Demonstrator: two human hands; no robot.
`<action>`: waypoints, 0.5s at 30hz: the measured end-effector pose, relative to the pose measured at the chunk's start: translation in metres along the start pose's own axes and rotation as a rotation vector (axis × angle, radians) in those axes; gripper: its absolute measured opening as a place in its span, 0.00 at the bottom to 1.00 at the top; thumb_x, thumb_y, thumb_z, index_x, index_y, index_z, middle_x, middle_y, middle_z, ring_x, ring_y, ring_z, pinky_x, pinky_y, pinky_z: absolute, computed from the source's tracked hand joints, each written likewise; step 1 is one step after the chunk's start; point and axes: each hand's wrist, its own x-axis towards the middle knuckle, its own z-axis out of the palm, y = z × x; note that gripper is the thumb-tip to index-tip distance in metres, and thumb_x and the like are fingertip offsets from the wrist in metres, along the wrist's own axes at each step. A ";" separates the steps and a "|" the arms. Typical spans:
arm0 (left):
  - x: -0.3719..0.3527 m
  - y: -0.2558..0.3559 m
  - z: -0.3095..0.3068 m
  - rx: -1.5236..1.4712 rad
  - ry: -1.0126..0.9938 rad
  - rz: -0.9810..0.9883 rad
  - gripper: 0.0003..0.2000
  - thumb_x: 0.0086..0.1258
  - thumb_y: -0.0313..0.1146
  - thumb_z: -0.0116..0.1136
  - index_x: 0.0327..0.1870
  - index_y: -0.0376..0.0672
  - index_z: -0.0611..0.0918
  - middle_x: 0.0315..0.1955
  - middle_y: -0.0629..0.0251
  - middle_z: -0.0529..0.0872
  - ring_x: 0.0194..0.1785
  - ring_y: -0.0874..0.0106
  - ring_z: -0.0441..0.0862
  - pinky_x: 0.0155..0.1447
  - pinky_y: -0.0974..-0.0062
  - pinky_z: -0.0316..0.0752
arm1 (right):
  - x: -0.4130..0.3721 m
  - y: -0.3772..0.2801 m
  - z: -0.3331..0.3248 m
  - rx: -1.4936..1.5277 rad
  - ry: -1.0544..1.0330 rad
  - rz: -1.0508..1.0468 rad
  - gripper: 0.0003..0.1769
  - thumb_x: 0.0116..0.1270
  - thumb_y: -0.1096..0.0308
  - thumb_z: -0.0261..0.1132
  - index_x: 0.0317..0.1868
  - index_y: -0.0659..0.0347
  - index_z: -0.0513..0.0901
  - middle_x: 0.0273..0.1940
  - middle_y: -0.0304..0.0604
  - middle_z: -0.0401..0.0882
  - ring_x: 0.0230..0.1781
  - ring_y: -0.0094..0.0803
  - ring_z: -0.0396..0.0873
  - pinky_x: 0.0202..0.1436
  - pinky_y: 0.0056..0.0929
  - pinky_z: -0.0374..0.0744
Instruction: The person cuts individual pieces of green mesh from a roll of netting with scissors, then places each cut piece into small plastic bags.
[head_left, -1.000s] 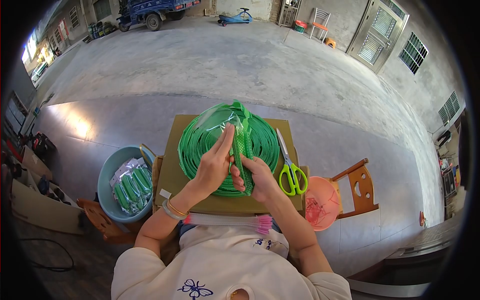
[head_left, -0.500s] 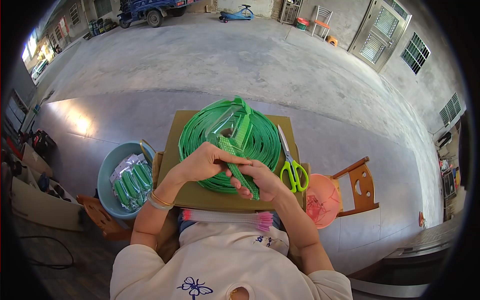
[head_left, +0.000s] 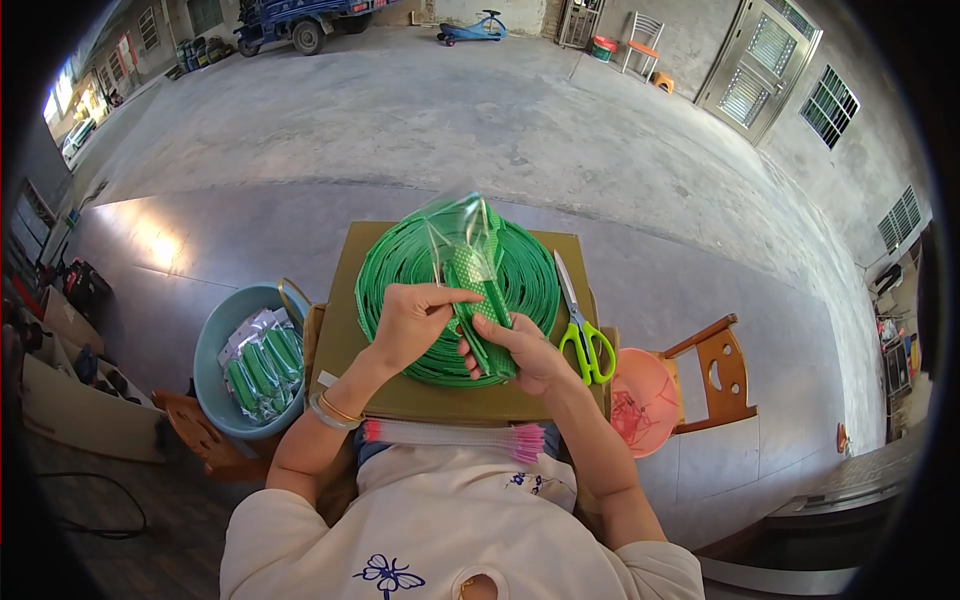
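Note:
A big coil of green ribbon [head_left: 395, 285] lies on the brown box top [head_left: 350, 262]. Above it, a folded green dotted strip [head_left: 485, 325] sits inside a clear plastic bag [head_left: 465, 225] whose end points away from me. My right hand [head_left: 520, 352] grips the lower part of the bagged strip from the right. My left hand [head_left: 415, 320] pinches at the bag's left side, fingers pressed together. Scissors with lime handles [head_left: 585, 345] lie right of the coil. A bundle of clear, pink-ended plastic pieces [head_left: 450, 435] rests across my lap.
At the left, a blue basin [head_left: 212, 350] holds several bagged green strips [head_left: 262, 370]. A pink basin [head_left: 655, 385] and a wooden chair [head_left: 725, 375] stand at the right. Another wooden chair back [head_left: 205, 430] is beside the blue basin.
The green strip is now more upright and covered by the clear bag. My left hand has shifted slightly left and down, and my right hand has moved slightly.

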 end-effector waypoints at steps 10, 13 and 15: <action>-0.005 -0.004 0.003 -0.198 -0.136 -0.067 0.17 0.57 0.14 0.48 0.43 0.42 0.84 0.20 0.59 0.83 0.24 0.81 0.80 0.29 0.83 0.74 | 0.000 -0.001 -0.009 -0.005 -0.126 0.085 0.13 0.70 0.61 0.54 0.39 0.64 0.74 0.26 0.40 0.76 0.22 0.24 0.74 0.20 0.20 0.71; -0.006 -0.004 0.007 -0.186 -0.049 -0.091 0.18 0.58 0.14 0.48 0.45 0.42 0.83 0.20 0.61 0.82 0.24 0.81 0.80 0.29 0.84 0.74 | 0.000 -0.001 -0.007 0.011 -0.093 0.055 0.13 0.70 0.62 0.53 0.40 0.65 0.74 0.26 0.40 0.76 0.22 0.24 0.74 0.20 0.21 0.72; -0.006 -0.003 0.011 -0.133 0.011 -0.061 0.19 0.57 0.13 0.48 0.47 0.42 0.83 0.19 0.64 0.82 0.23 0.82 0.78 0.28 0.84 0.74 | 0.001 0.001 -0.008 -0.012 -0.068 0.037 0.13 0.70 0.62 0.53 0.40 0.65 0.74 0.26 0.41 0.77 0.22 0.24 0.74 0.20 0.21 0.73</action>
